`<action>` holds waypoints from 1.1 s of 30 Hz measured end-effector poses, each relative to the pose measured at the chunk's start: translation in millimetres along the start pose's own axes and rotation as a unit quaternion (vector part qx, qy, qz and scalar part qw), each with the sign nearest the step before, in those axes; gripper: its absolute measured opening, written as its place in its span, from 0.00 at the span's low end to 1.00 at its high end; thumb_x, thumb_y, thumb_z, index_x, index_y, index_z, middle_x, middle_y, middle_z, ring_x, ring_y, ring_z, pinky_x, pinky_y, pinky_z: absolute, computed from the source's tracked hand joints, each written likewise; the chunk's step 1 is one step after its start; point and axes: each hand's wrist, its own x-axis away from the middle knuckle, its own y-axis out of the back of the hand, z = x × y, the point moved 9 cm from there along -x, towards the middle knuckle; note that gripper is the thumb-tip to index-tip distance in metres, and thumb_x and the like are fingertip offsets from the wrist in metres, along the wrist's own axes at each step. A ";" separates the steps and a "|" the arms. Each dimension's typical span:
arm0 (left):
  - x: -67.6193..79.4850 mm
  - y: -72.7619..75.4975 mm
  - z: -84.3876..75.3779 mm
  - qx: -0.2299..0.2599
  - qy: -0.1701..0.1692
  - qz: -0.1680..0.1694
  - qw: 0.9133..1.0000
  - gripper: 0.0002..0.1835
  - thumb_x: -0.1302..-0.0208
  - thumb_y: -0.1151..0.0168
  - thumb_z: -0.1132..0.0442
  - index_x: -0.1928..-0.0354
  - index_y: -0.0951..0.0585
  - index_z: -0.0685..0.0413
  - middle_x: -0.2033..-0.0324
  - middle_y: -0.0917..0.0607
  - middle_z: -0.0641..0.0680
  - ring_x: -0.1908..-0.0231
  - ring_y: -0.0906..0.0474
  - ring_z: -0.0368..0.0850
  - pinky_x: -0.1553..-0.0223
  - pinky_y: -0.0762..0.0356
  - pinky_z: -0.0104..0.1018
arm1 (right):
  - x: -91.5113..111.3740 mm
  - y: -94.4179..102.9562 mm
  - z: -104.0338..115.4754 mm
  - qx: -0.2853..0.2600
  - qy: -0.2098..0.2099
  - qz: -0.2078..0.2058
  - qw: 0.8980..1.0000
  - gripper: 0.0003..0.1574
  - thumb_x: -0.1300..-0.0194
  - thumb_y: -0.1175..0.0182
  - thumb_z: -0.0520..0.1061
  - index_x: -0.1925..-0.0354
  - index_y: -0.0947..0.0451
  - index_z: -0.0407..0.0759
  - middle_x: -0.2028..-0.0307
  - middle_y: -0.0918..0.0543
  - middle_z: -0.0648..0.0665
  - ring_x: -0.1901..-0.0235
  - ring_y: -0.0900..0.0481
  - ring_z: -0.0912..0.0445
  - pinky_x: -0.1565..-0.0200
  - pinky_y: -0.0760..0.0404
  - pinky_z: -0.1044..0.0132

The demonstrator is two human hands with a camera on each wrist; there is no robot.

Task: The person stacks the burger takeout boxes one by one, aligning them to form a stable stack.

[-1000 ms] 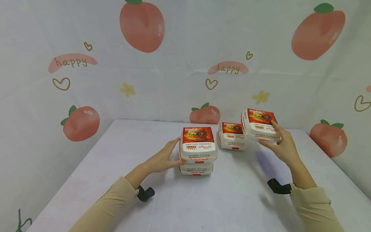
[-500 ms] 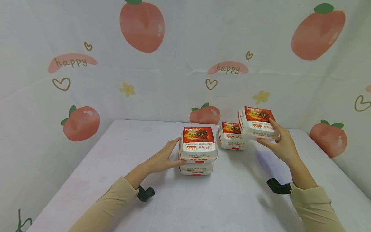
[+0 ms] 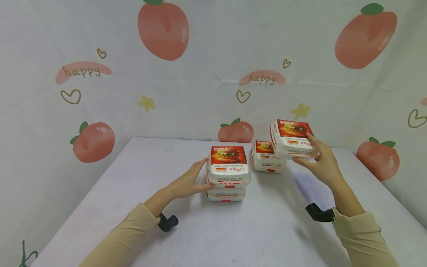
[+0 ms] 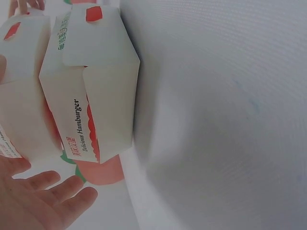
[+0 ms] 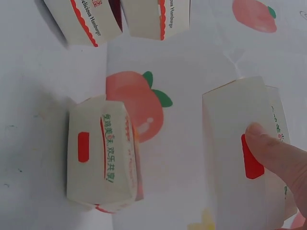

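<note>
Two white hamburger boxes with red burger-picture lids are stacked mid-table: an upper box (image 3: 228, 172) on a lower box (image 3: 225, 194). My left hand (image 3: 185, 183) grips the upper box at its left side, thumb at the front, the other fingers along the side and toward the back. My right hand (image 3: 324, 167) holds another hamburger box (image 3: 295, 139) in the air, thumb on its front, slightly tilted. Below and behind it, a further hamburger box (image 3: 268, 165) stands on the table, partly covered in the head view. The right wrist view shows these two boxes apart.
The white-covered table (image 3: 233, 237) reaches back to a white cloth backdrop (image 3: 200, 96) printed with peaches, hearts and flowers. Black wrist-worn pieces (image 3: 168, 223) show beside both sleeves.
My right hand has carried its hamburger box a little left and upward, covering more of the box standing behind. The left hand and the stack stay in place.
</note>
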 end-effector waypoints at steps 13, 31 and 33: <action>-0.1 -0.1 -0.4 -0.002 0.000 0.000 1.000 0.52 0.44 0.36 0.44 0.26 0.57 0.46 0.28 0.50 0.56 0.27 0.53 0.55 0.33 0.46 0.61 | -1.1 0.5 19.4 -0.010 0.025 -0.005 1.000 0.56 0.45 0.32 0.47 0.27 0.53 0.44 0.38 0.41 0.23 0.41 0.42 0.33 0.51 0.30 0.33; -0.3 -0.3 -0.3 -0.008 -0.004 -0.007 1.000 0.52 0.44 0.36 0.43 0.26 0.56 0.47 0.28 0.49 0.57 0.28 0.52 0.55 0.33 0.45 0.60 | -1.5 -3.6 40.7 -0.015 0.035 0.001 0.999 0.55 0.45 0.32 0.48 0.27 0.52 0.48 0.37 0.41 0.25 0.40 0.43 0.34 0.49 0.31 0.34; -0.2 -0.6 -0.1 -0.009 -0.002 -0.006 1.000 0.52 0.44 0.36 0.43 0.26 0.57 0.47 0.28 0.49 0.57 0.28 0.52 0.55 0.33 0.45 0.60 | -1.1 -3.1 43.9 -0.015 0.039 -0.001 0.999 0.55 0.45 0.32 0.47 0.27 0.52 0.48 0.37 0.41 0.25 0.40 0.42 0.35 0.49 0.31 0.34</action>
